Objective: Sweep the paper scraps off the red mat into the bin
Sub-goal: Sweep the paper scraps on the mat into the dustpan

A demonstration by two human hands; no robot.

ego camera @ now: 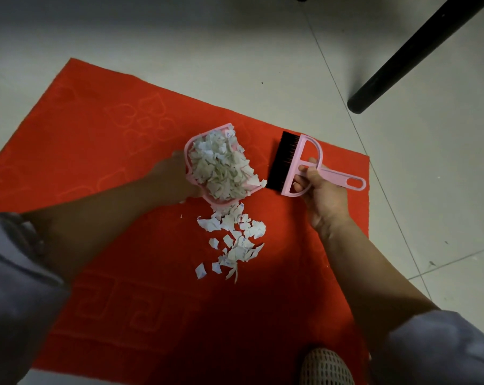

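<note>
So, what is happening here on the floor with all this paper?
A person is cleaning torn paper off a red mat. The left hand holds a pink dustpan, already heaped with scraps. The right hand grips a pink hand brush with black bristles, just to the right of the pan's mouth. A loose patch of paper scraps remains on the mat below the pan. A mesh bin shows at the bottom edge.
</note>
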